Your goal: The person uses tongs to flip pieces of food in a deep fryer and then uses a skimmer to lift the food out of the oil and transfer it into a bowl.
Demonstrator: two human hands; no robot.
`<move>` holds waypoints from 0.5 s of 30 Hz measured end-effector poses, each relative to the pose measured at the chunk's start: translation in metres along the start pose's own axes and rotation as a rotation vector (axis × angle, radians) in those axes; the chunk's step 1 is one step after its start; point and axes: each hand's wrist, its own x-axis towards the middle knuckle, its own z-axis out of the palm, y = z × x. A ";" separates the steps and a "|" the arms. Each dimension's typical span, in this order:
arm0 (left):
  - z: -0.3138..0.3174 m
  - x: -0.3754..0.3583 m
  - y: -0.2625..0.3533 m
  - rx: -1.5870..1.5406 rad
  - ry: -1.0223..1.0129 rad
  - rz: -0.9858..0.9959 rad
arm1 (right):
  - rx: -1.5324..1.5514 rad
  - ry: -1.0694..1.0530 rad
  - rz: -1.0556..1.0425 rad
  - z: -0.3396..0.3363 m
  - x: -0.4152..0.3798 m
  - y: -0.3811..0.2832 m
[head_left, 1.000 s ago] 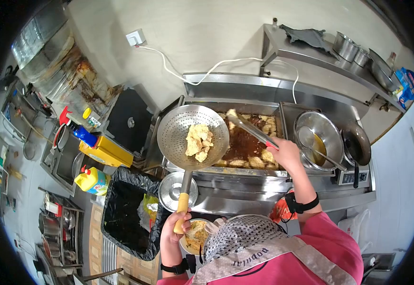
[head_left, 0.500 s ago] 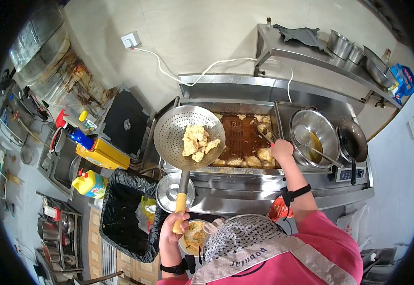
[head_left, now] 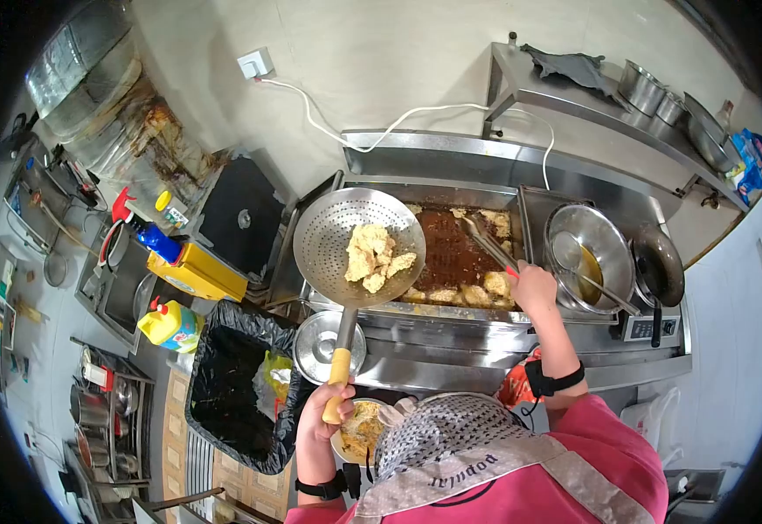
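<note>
Nearest the camera, a patterned head covering (head_left: 451, 428) and a pink sleeve (head_left: 599, 437) filled the lower frame. Just beyond, the left hand (head_left: 324, 417) was closed in a full fist around the yellow handle (head_left: 337, 375) of a perforated skimmer (head_left: 356, 249), whose wide round steel bowl hung over the left edge of the fryer vat (head_left: 455, 253) and carried several pale, craggy battered pieces (head_left: 372, 258). The right hand (head_left: 534, 286) was wrapped around the near end of long metal tongs (head_left: 490, 246), their tips reaching into the dark oil among more golden pieces (head_left: 464, 295) floating along the near side.

To do this well, I judged the skimmer should be kept level and over the vat so drips fall back into the oil, and the tongs should pinch each piece lightly at its thick part so the brittle crust does not break, with the wrist well above the oil.

Below the skimmer sat a round steel lid (head_left: 315, 347) and a black-lined bin (head_left: 237, 384). To the right of the vat lay a shiny steel bowl (head_left: 586, 249) holding a ladle and amber liquid, then a dark pan (head_left: 658, 266). Farthest, a white cable (head_left: 381, 131) ran across the wall to a socket (head_left: 254, 63), and steel pots (head_left: 643, 86) stood on a shelf.
</note>
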 end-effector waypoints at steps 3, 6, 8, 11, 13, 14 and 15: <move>0.000 -0.001 0.000 -0.010 0.005 -0.012 | 0.192 0.027 -0.123 -0.025 -0.017 -0.019; -0.002 0.001 0.001 -0.019 0.006 -0.029 | 0.362 0.004 -0.240 -0.030 -0.022 -0.032; 0.000 0.000 0.001 -0.025 0.014 -0.023 | 0.375 -0.048 -0.271 -0.025 -0.021 -0.031; 0.002 -0.001 0.002 -0.008 0.006 -0.014 | 0.326 0.024 -0.148 -0.028 -0.021 -0.012; 0.003 -0.002 0.003 -0.001 0.015 -0.014 | 0.117 0.090 -0.042 -0.044 -0.027 -0.002; 0.003 -0.001 0.003 0.005 0.016 -0.017 | 0.015 0.044 -0.034 -0.044 -0.029 0.009; 0.002 -0.001 0.002 0.004 0.018 -0.016 | -0.086 -0.001 -0.022 -0.045 -0.032 0.017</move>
